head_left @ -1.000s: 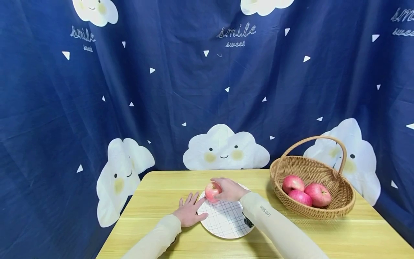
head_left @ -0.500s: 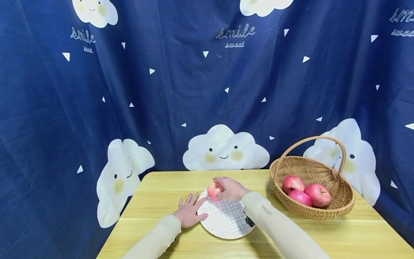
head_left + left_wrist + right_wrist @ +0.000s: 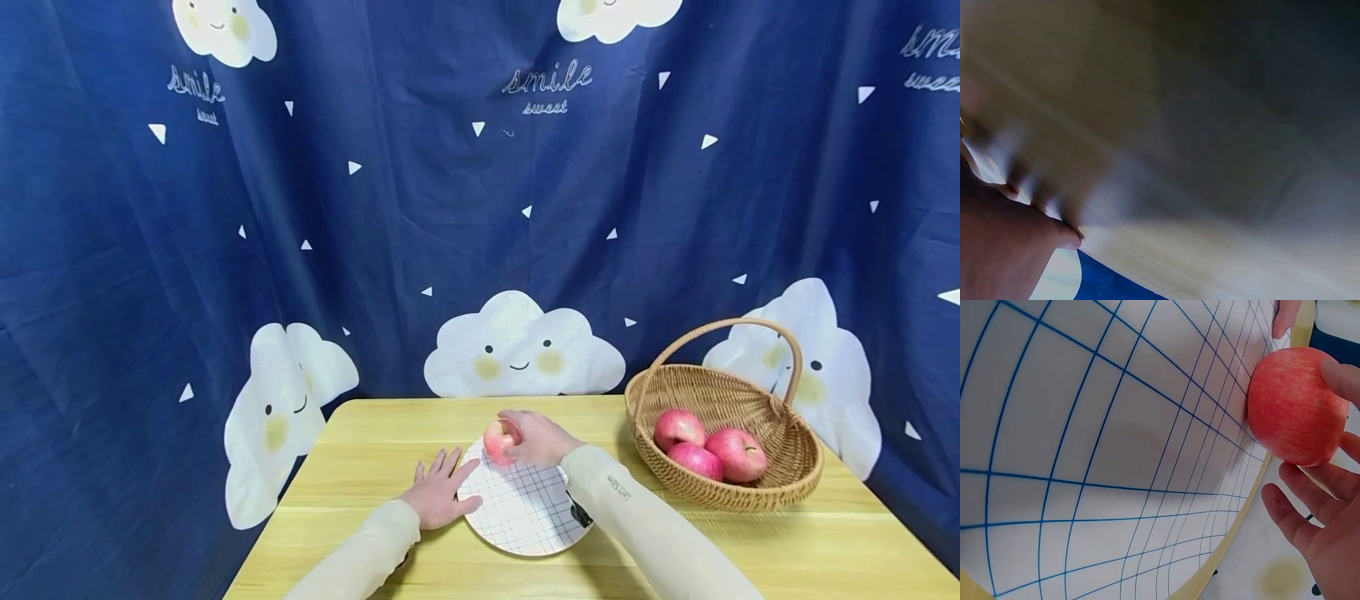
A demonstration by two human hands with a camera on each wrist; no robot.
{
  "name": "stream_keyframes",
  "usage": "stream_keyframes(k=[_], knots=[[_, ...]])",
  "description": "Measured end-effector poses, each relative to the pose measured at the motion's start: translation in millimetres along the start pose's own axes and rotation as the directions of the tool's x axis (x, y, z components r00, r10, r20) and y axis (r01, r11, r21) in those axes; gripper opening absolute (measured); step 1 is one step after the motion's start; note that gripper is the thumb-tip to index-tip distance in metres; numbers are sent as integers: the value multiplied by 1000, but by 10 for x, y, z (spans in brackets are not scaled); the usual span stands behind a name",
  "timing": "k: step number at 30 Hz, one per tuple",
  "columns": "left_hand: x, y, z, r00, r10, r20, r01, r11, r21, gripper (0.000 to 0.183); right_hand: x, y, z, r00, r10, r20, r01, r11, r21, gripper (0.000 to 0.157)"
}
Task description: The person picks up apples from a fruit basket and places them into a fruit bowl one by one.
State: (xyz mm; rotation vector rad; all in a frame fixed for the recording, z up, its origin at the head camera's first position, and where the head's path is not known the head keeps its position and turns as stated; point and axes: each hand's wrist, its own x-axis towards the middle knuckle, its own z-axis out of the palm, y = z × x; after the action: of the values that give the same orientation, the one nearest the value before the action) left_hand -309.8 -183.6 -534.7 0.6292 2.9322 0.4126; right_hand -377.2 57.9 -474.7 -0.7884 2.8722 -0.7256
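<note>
A red apple [image 3: 498, 442] sits at the far part of a round white plate with a blue grid [image 3: 525, 512]. My right hand [image 3: 536, 437] grips it from the right; in the right wrist view the thumb and fingers curl about the apple [image 3: 1297, 406], which stands right at the plate's surface. At the plate's left edge, my left hand [image 3: 438, 493] lies palm down with fingers spread. Its thumb overlaps the rim, while the other fingers reach forward on the wooden table [image 3: 360, 467]. The left wrist view is dark and shows only part of the left hand [image 3: 1010, 231].
To the right stands a wicker basket [image 3: 798, 475] with a tall arched handle, holding three red apples [image 3: 738, 454]. A navy curtain [image 3: 420, 208] printed with white clouds hangs behind and beside the table.
My right hand and the apple have shifted slightly to the right over the plate. The left hand, plate and basket stay where they were.
</note>
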Motion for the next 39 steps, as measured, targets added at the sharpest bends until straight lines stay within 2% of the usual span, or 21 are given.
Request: stream_keyframes(k=[20,29,39], knots=[[30,-45,51,1000,4,-8,-4,1000,-6,77,-48,19,-7,1000,2,-2,-2,1000,29,73],[34,-53,75,1000,-3,-14,2,1000,-20,78,-101,92,-62,998,-45,-42,47,998,32,71],[25,-62,87,1000,-7,-19,6,1000,-30,77,-216,88,-233,993,-102,-57,101,995,-6,72]])
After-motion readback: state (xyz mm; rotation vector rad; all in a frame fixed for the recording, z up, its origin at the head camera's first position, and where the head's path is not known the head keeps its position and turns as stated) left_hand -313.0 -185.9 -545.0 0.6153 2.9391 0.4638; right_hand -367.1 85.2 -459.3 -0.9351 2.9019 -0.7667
